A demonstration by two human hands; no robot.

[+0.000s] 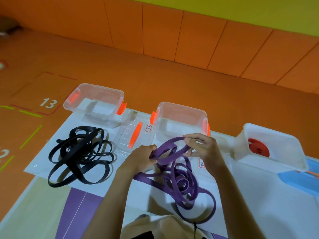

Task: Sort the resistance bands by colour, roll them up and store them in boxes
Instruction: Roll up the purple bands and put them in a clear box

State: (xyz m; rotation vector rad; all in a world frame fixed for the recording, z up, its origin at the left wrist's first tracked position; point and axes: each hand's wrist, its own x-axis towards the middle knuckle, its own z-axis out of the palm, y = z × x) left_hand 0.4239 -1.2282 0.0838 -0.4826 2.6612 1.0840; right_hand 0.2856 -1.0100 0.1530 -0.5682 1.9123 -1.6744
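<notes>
The left hand (pixel 144 156) is curled round one end of a purple band (pixel 172 148); the right hand (pixel 202 146) pinches the other end between thumb and fingers (pixel 189 140), just near of the middle box (pixel 181 106); below lies the purple heap (pixel 183 181) on the white sheet (pixel 259 187). To roll well, I judge: free this band from the heap, flatten twists, then wind tightly from one end, edges level. Black bands (pixel 81 152) lie left, near the left box (pixel 101 87); a red roll (pixel 258 148) sits in the white box (pixel 276 133). The floor (pixel 155 75) reads "13" (pixel 47 102); the handwriting on the labels (pixel 148 128) is too small to read.
</notes>
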